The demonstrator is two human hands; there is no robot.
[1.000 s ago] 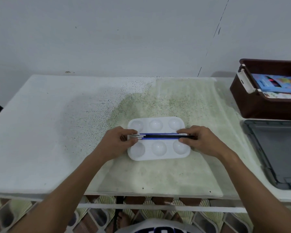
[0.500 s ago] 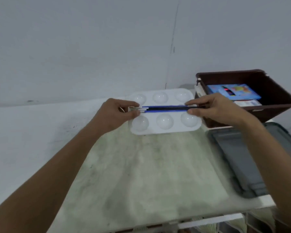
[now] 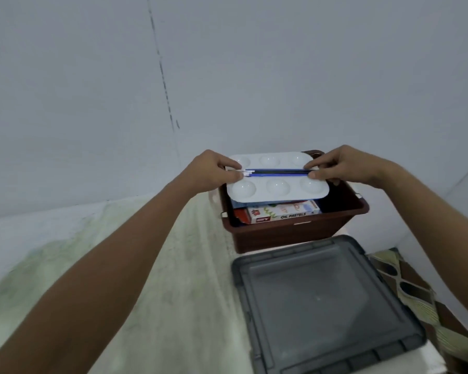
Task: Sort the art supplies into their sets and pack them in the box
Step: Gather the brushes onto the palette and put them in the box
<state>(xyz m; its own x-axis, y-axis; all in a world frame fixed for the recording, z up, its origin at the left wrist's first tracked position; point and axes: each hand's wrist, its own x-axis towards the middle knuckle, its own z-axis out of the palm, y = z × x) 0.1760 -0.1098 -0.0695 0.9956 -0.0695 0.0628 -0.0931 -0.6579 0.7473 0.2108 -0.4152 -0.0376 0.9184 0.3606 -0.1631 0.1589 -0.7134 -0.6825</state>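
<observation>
Packing step in hand: a white palette (image 3: 277,182) with brushes (image 3: 277,171) laid along its middle groove is held level over the open brown box (image 3: 295,228), centre of frame. The left hand (image 3: 210,171) is pinched on the palette's left edge and the brush tips; the right hand (image 3: 341,166) is curled on the right edge, thumb pressing the brush ends. Next move, as judged: palette to be lowered flat into the box, brushes kept from rolling. Inside the box a carton (image 3: 281,211) is seen, "OIL PASTELS" readable; other print too small. A grey lid (image 3: 322,300) lies at lower right.
</observation>
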